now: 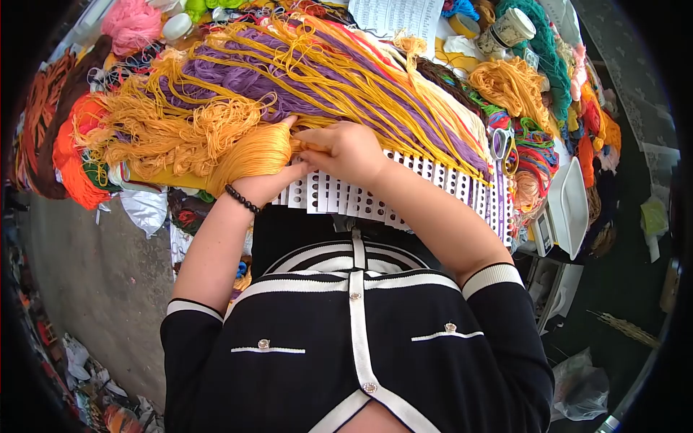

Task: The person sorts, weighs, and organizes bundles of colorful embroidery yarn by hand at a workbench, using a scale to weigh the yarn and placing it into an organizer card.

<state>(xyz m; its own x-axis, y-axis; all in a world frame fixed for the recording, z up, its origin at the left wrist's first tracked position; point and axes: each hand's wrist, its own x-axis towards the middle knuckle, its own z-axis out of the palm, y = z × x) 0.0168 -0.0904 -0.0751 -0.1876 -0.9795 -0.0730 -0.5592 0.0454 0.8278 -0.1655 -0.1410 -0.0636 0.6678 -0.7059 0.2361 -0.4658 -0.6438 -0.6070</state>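
At mid-frame the orange skein (242, 155) runs left and slightly up from the left hand (271, 184), which is closed around its near end, while the right hand (346, 151), touching it from the right, pinches strands together above the holed card (325, 196).

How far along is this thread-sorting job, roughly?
Purple and yellow strands already fan across much of the punched card. The left hand holds an orange bundle while the right hand pinches its end. Holes near the hands look unfilled, and more skeins lie beside.
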